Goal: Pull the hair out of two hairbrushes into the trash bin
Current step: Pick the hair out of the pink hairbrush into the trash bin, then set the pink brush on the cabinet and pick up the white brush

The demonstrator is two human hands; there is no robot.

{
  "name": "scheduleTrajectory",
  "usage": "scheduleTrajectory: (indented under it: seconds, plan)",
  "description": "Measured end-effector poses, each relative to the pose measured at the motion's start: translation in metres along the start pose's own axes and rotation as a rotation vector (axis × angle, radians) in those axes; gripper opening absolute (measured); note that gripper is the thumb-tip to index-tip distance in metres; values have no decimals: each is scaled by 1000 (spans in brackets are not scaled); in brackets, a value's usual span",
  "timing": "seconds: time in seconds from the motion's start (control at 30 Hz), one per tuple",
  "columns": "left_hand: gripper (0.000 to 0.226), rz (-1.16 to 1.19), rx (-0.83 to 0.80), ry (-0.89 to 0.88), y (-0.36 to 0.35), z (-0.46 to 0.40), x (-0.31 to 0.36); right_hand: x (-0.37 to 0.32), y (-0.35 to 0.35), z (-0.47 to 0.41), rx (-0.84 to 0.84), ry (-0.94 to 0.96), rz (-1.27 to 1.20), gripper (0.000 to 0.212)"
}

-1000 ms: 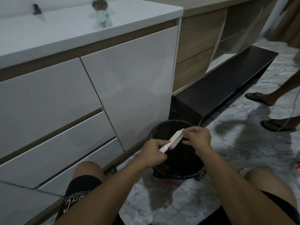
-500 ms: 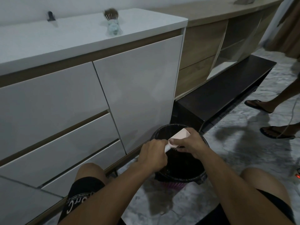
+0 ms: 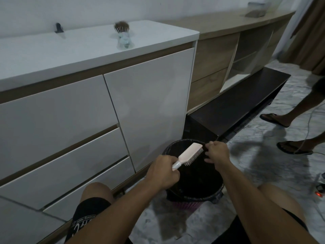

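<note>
stripping the brush (image 3: 190, 153) over the bin (image 3: 218, 195)
left hand (image 3: 162, 170) grips the handle; right hand (image 3: 217, 152) pinches hair at the bristles; we pull toward the bin.

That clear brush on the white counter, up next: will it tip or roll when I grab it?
The clear brush looks top-heavy: a wad of hair sits on the bristles above a narrow base, so a sideways nudge would probably topple it. It seems light plastic, likely stiff. The glossy counter may let it slide; take it from above.
</note>
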State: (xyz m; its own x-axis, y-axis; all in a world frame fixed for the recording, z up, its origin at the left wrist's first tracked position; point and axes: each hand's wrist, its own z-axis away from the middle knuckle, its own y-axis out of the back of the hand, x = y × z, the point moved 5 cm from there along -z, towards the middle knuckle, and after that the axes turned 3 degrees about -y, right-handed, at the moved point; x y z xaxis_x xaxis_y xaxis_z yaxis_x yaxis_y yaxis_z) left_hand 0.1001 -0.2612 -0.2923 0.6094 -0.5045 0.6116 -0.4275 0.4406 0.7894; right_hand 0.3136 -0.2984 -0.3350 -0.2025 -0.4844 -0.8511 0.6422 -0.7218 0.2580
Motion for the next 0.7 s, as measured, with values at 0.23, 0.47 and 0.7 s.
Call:
scheduleTrajectory:
  seconds: [0.23,0.47,0.7]
  plan:
    - [31,513,-137,216,5,-11,-1,-17,-21,27,-553,-91,-300,33]
    - [22,530,5,193,44,-19,5,-83,-30,38,-432,92,-284,41]
    - [18,231,487,-47,159,-25,38,-216,-55,88,-363,437,-280,46]
